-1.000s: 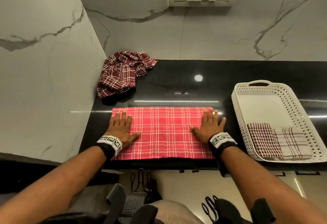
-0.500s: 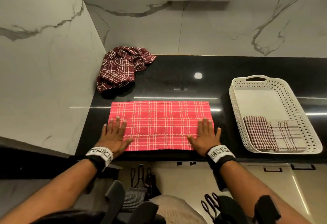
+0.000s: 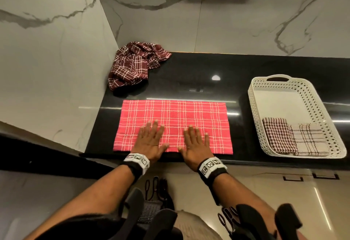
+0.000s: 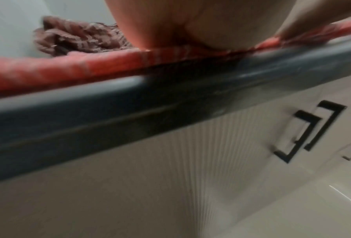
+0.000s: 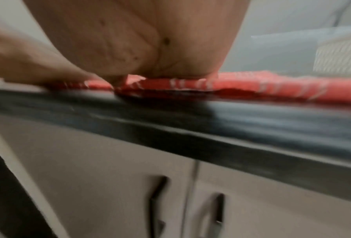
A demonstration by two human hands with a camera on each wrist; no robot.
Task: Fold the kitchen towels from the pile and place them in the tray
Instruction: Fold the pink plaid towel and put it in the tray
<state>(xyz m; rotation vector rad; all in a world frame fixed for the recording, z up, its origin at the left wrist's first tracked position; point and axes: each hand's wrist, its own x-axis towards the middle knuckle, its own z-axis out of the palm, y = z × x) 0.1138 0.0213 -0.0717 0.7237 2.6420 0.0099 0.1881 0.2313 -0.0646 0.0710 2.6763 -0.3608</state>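
A red checked towel (image 3: 173, 124) lies spread flat on the black counter (image 3: 198, 73), low in the centre of the head view, its near edge along the counter's front lip. Both hands press on its lower middle, side by side and close together: the left hand (image 3: 151, 140) flat with fingers straight and slightly fanned, the right hand (image 3: 196, 143) the same, thumbs pointing toward each other. Neither hand holds anything; the palms simply lie on the cloth. In the blurred wrist views the heel of each palm sits on the red towel at the counter's edge.

In the upper left of the counter, against the marble wall, a crumpled maroon checked towel (image 3: 135, 63) forms the pile. At the right of the frame stands a white perforated tray (image 3: 254, 97), with two folded towels in its near end: a dark checked one (image 3: 278, 135) on the left touching a pale checked one (image 3: 307, 139) on the right
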